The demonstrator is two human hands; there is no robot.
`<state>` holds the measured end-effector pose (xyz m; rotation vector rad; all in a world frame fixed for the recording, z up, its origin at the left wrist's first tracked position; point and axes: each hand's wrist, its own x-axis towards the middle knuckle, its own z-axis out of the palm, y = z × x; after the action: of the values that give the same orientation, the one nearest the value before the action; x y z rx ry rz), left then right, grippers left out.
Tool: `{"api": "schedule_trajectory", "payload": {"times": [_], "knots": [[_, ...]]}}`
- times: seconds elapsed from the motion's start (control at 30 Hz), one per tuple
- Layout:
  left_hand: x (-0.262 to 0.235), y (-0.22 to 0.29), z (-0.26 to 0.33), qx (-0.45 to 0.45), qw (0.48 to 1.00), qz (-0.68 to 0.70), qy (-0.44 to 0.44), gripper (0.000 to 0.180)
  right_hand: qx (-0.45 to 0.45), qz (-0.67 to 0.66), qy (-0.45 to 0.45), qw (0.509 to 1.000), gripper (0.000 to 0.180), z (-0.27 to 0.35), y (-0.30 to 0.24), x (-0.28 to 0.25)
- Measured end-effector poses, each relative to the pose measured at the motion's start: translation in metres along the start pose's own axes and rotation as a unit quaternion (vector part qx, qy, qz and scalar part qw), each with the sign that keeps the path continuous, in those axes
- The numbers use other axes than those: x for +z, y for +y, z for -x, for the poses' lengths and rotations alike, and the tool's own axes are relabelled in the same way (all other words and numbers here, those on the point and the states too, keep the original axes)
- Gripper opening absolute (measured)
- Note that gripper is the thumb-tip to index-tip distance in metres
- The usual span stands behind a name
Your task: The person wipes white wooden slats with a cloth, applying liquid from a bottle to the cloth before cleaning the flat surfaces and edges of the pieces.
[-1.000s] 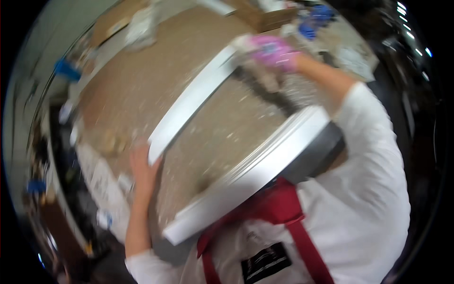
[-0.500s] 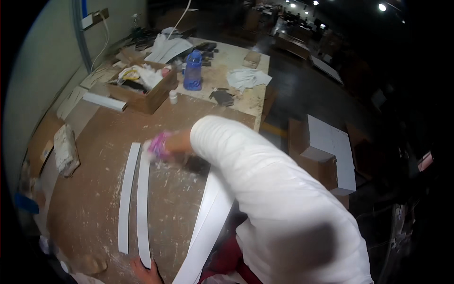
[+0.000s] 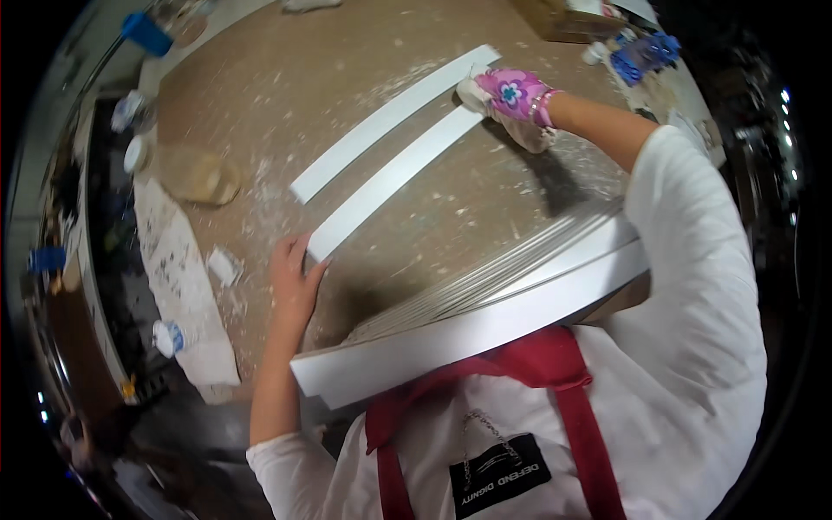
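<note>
Two long white strips lie side by side on the brown tabletop (image 3: 260, 113). At the near end of the closer strip (image 3: 386, 182), my bare left hand (image 3: 295, 269) grips it between thumb and fingers. My right hand (image 3: 513, 97), in a pink flowered glove with cream fingers, presses on that strip's far end. Its fingers are closed and turned down, so whatever lies under them is hidden. The other strip (image 3: 387, 113) lies just beyond, touched by neither hand. Against my front, a stack of white strips (image 3: 485, 334) rests at the table's near edge, several thin edges showing.
A yellowish jar (image 3: 204, 178) lies toward the left, beside a stained pale sheet (image 3: 186, 286). A blue container (image 3: 147, 35) stands at the far left. The blue bottle (image 3: 641, 59) and a wooden box (image 3: 563, 22) are at the far right.
The view has turned toward my body, so the stack and my left forearm now show. My right hand remains at the strip's far end, my left at its near end.
</note>
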<state>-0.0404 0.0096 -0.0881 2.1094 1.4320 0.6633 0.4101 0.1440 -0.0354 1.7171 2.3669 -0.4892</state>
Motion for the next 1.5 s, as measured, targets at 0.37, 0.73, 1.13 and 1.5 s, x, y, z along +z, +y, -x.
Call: {"api": "schedule_trajectory", "payload": {"times": [0.37,0.73,1.13,1.5], "knots": [[0.008,-0.007,0.008,-0.063,0.990,0.120,0.045,0.076,-0.124,-0.117,-0.195,0.966,0.027,-0.031,-0.199,0.012],[0.027,-0.030,0.013,-0.026,0.989,0.074,0.124,0.086,-0.068,-0.240,-0.221,0.943,0.032,-0.013,-0.274,-0.001],[0.001,-0.006,0.005,0.026,0.999,-0.039,0.007,0.056,0.160,0.117,0.003,0.980,0.027,0.046,0.102,-0.018],[-0.069,0.056,-0.041,-0.021,0.999,0.006,0.038,0.046,0.098,-0.058,0.007,0.993,0.013,0.070,0.119,0.010]]}}
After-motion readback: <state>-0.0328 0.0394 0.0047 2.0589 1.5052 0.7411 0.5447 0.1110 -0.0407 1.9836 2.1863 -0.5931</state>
